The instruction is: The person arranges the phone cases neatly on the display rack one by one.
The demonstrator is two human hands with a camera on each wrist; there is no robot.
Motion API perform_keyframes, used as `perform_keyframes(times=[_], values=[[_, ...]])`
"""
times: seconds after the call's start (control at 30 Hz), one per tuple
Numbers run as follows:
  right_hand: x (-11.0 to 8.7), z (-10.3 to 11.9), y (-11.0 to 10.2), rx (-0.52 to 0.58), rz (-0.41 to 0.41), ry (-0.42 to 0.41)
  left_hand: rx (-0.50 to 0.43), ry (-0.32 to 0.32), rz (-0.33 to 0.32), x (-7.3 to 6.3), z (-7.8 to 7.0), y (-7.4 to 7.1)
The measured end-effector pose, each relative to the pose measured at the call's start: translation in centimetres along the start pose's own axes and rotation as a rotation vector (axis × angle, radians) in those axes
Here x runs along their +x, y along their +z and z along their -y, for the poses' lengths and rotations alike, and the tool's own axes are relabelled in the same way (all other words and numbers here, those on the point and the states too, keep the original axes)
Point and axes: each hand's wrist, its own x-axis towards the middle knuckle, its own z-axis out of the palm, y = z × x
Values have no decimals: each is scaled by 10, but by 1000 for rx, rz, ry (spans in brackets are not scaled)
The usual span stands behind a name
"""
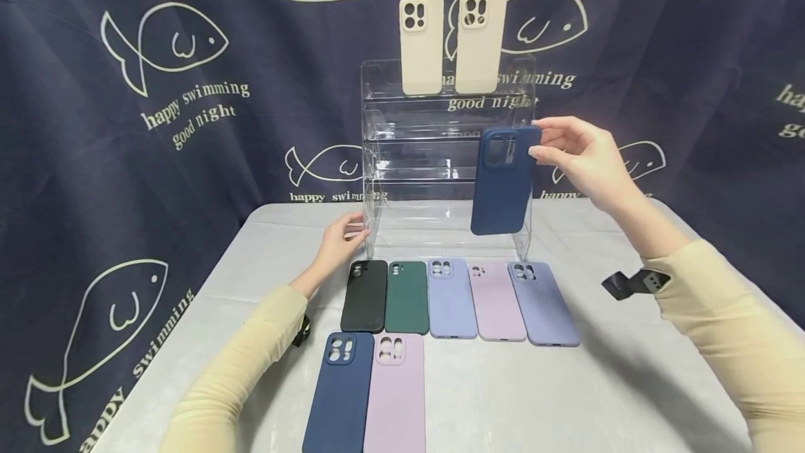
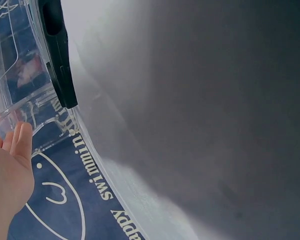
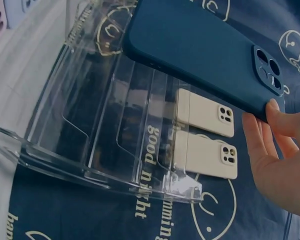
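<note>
My right hand [image 1: 585, 152] pinches a dark blue phone case [image 1: 505, 191] by its upper right edge, thumb in front and fingers behind. The case hangs upright before the right side of a clear tiered display rack [image 1: 415, 180]; its camera cutout faces me. In the right wrist view the same blue case [image 3: 195, 50] slants above the rack's tiers. At the rack's lower left side, my left hand [image 1: 339, 240] holds the side edge between thumb and fingers. Two cream phone cases, a left one [image 1: 421, 54] and a right one [image 1: 480, 51], stand on the top tier.
Before the rack lie a black case [image 1: 365, 299], a green case [image 1: 407, 299], a light blue case [image 1: 454, 306], a pink case [image 1: 499, 307] and a periwinkle case [image 1: 546, 310]. Nearer are another dark blue case [image 1: 339, 397] and a lilac case [image 1: 396, 404]. A dark fish-print curtain [image 1: 302, 89] hangs behind.
</note>
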Motion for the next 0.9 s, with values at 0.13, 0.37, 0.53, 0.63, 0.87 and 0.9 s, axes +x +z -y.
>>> perform_keyframes(times=[0.13, 0.37, 0.53, 0.63, 0.87, 0.9], values=[[13, 2, -2, 13, -19, 0, -21, -4, 2, -2, -5, -1], [36, 6, -5, 30, -54, 35, 1, -14, 7, -2, -1, -1], [52, 8, -5, 53, -86, 31, -6, -11, 3, -3, -1, -1], [63, 9, -5, 73, -108, 21, -6, -16, -1, -3, -1, -1], [84, 10, -7, 106, -153, 35, 6, -27, -1, -3, 0, 0], [87, 10, -8, 107, -157, 38, -2, -28, -3, -3, 0, 0]])
